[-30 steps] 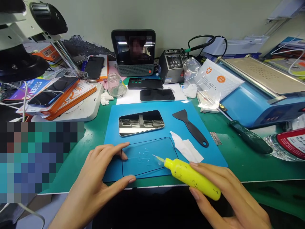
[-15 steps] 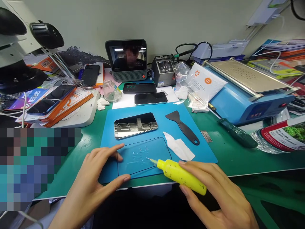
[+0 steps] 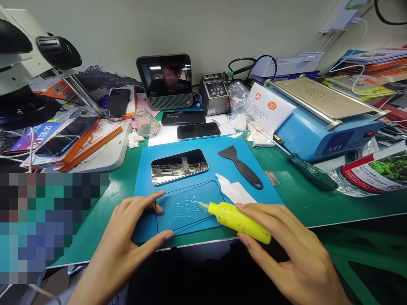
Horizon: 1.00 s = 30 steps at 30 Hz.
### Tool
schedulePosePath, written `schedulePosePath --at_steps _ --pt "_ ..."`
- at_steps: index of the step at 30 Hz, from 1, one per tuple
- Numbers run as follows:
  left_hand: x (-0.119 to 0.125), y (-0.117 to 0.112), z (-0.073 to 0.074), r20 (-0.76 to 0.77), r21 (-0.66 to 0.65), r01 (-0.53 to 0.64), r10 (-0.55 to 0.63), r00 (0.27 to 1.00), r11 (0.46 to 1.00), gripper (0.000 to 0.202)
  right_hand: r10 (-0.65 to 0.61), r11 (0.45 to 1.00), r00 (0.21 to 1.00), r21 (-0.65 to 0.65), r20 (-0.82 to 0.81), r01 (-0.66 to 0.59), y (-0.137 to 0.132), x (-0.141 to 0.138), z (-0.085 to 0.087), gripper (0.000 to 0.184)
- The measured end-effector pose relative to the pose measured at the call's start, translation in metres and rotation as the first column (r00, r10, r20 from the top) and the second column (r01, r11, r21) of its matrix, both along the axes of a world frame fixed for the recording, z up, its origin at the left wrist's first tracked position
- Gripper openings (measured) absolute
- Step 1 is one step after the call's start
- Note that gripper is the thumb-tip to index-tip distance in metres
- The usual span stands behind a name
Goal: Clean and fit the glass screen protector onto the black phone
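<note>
A clear phone glass panel with a thin black border lies over the blue mat, with several wet streaks of clear liquid on its middle. My left hand grips its left end, fingers at the upper left corner and thumb at the lower edge. Between the thumb and fingers of my right hand is a yellow squeeze bottle, tilted with its thin needle tip pointing left, right by the streaks. Just behind the panel rests a phone with a shiny, reflecting screen.
On the blue mat are a black scraper and a white tissue. Farther back stand a glass jar, two dark phones and a smart display. A blue heating plate machine and a green-handled screwdriver lie to the right.
My right hand has shifted slightly up and left with the yellow bottle, and the liquid streaks reach a little farther. The left hand keeps its grip. The whole view has moved slightly.
</note>
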<state>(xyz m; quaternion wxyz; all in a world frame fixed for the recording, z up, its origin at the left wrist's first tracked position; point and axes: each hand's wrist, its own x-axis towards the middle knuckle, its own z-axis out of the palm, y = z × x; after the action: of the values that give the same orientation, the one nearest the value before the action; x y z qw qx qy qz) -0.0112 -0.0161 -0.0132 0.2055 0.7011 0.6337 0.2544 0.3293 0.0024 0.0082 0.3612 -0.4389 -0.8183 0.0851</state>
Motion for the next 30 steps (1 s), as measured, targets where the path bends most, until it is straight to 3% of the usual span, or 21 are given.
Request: schedulePosePath --at_steps 3,9,14,17,22,26,30 --pt "-0.001 0.0 0.0 -0.016 -0.003 0.039 -0.039 0.999 0.999 0.065 -0.041 0.999 0.999 -0.003 -0.033 0.041 0.003 0.004 -0.002 0.039" --pt "0.002 -0.002 0.0 -0.001 0.005 -0.007 0.007 1.0 1.0 0.061 -0.029 0.999 1.0 -0.017 -0.008 0.029 0.008 0.004 -0.004 0.04" --pt "0.0 0.0 -0.002 -0.028 0.026 0.016 -0.016 0.999 1.0 0.064 -0.164 0.98 0.969 -0.142 -0.185 0.139 0.003 0.011 -0.011 0.03" --pt "0.0 0.002 -0.003 -0.042 0.047 0.023 -0.021 0.999 0.999 0.066 -0.25 0.962 0.898 -0.201 -0.361 0.187 0.002 0.018 -0.015 0.029" --pt "0.0 0.003 -0.005 -0.055 0.062 0.02 -0.017 0.998 0.998 0.066 -0.278 0.944 0.743 -0.316 -0.609 0.095 0.009 0.027 -0.016 0.053" --pt "-0.001 0.002 -0.007 -0.061 0.056 0.025 -0.022 0.998 0.998 0.068 -0.228 0.945 0.591 -0.323 -0.774 -0.058 0.021 0.033 -0.014 0.035" --pt "-0.001 0.001 -0.007 -0.051 0.044 0.021 -0.019 0.999 0.999 0.064 -0.23 0.948 0.539 -0.312 -0.81 -0.064 0.028 0.038 -0.014 0.029"
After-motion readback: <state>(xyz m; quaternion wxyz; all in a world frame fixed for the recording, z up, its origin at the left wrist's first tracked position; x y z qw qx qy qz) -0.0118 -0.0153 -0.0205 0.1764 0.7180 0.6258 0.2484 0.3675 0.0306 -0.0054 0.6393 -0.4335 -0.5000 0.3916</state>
